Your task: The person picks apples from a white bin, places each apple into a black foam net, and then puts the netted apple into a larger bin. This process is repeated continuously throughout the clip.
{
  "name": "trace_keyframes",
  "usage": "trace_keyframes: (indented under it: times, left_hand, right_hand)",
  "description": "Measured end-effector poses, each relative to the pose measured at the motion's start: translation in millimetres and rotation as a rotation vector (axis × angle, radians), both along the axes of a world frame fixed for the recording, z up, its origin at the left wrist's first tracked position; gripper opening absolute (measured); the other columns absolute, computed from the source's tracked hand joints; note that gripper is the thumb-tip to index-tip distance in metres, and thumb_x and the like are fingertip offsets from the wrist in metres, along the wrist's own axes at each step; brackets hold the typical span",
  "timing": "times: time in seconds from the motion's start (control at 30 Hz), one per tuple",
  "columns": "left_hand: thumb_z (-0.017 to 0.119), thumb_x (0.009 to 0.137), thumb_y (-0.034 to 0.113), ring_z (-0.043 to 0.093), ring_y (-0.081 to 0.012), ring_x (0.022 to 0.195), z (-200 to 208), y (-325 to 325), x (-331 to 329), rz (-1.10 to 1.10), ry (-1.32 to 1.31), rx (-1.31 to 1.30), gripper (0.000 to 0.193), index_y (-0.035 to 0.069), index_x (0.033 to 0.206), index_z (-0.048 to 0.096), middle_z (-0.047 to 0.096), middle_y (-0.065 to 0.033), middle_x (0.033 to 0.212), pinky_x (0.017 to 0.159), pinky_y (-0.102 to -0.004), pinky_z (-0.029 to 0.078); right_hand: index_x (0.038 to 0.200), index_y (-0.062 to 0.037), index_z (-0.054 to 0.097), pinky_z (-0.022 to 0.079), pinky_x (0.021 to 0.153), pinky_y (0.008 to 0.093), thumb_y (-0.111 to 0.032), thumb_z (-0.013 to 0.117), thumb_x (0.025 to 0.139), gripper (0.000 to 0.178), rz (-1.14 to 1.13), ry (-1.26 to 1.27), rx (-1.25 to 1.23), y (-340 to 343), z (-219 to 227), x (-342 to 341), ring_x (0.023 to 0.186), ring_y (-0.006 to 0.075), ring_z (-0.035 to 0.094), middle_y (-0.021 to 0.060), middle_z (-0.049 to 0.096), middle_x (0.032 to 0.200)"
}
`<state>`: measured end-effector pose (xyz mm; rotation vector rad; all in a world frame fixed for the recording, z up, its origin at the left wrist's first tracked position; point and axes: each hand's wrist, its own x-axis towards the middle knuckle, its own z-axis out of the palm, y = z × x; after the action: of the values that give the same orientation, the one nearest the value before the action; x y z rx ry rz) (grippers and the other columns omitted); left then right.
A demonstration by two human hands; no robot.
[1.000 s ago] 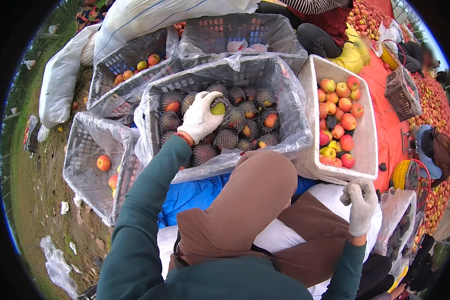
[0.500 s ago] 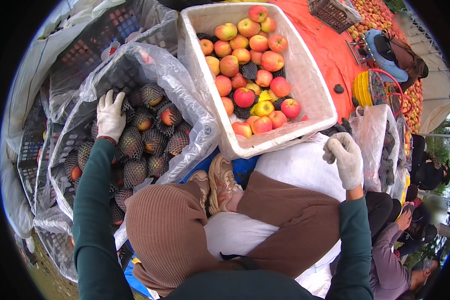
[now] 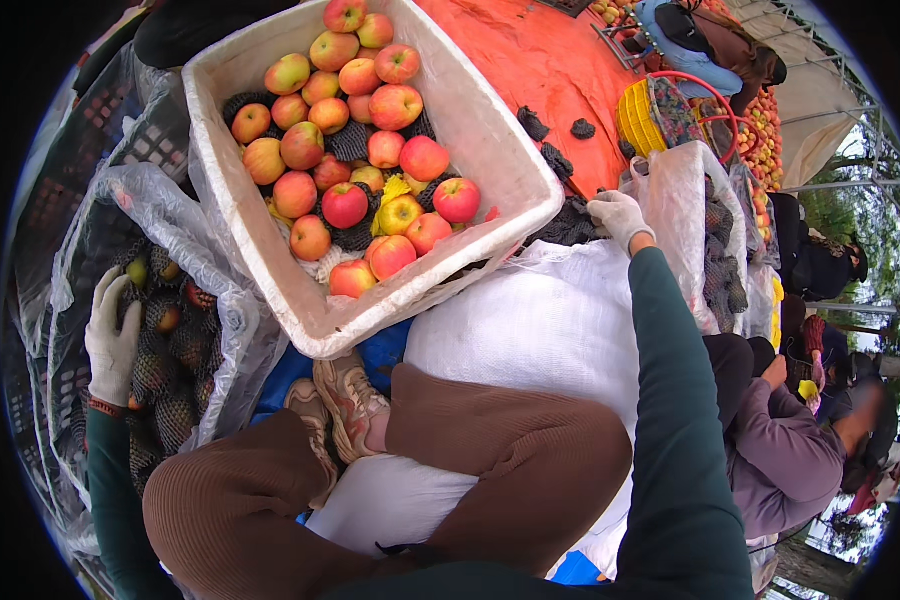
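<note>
My left hand, in a pale work glove, rests on netted apples in a plastic-lined crate at the left. Its fingers stretch forward with the thumb apart. My right hand, gloved too, reaches right of the white tub to a heap of black foam fruit nets. Its fingers are bent together at the heap's edge, with a bit of dark net at the fingertips. The white tub ahead of me holds several bare red-yellow apples, with black nets and a yellow net among them.
Under my right forearm lies a stuffed white sack. Clear bags of black nets stand at the right, near a yellow basket with a red handle. An orange tarp spreads behind. A person in a mauve top sits at the right.
My right hand has moved forward from above the white sack to the black net heap. My left hand stays over the netted apples. The whole view has swung rightward.
</note>
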<state>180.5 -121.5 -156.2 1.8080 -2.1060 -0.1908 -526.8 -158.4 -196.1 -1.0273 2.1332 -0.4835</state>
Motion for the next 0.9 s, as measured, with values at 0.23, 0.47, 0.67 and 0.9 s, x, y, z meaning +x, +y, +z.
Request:
trace_keyframes:
  times: [0.23,0.47,0.67,0.9]
  left_hand:
    - [0.049,0.083,-0.007,0.053,-0.0231,0.110,30.0,43.9,-38.8,-0.023,0.290,0.127,0.019,-0.004,0.100,0.057,0.055,-0.0144,0.117,0.095,-0.0287,0.038]
    - [0.043,0.090,-0.003,0.057,-0.0162,0.097,113.6,67.8,-58.3,0.147,0.737,0.106,0.019,-0.004,0.102,0.057,0.056,-0.0111,0.114,0.086,-0.0281,0.045]
    - [0.041,0.089,0.002,0.058,-0.0181,0.096,178.2,87.5,-136.1,-0.106,1.120,0.162,0.026,-0.005,0.110,0.055,0.056,-0.0123,0.112,0.087,-0.0318,0.047]
    - [0.049,0.089,0.010,0.054,-0.0152,0.102,196.6,139.4,-210.4,-0.392,1.471,0.726,0.042,-0.006,0.128,0.040,0.053,-0.0122,0.118,0.089,-0.0282,0.044]
  right_hand:
    - [0.114,-0.0103,0.060,0.044,0.091,0.0366,-0.040,0.058,0.077,0.047,0.919,0.461,-0.016,-23.5,-143.1,-13.6,0.107,0.0313,0.056,0.0180,0.059,0.113]
    - [0.105,-0.0078,0.062,0.045,0.084,0.0335,-0.025,0.060,0.077,0.033,0.177,0.425,-0.294,9.9,-8.2,4.3,0.094,0.0262,0.061,0.0157,0.064,0.098]
    - [0.120,0.0083,0.047,0.046,0.086,0.0258,-0.001,0.048,0.084,0.037,0.107,-0.575,-0.700,92.7,183.8,128.2,0.096,0.0137,0.057,0.0102,0.059,0.107]
    - [0.105,0.0058,0.053,0.048,0.077,0.0253,0.006,0.056,0.078,0.028,0.282,-0.949,-0.650,211.4,240.0,294.1,0.085,0.0114,0.058,0.0083,0.062,0.096]
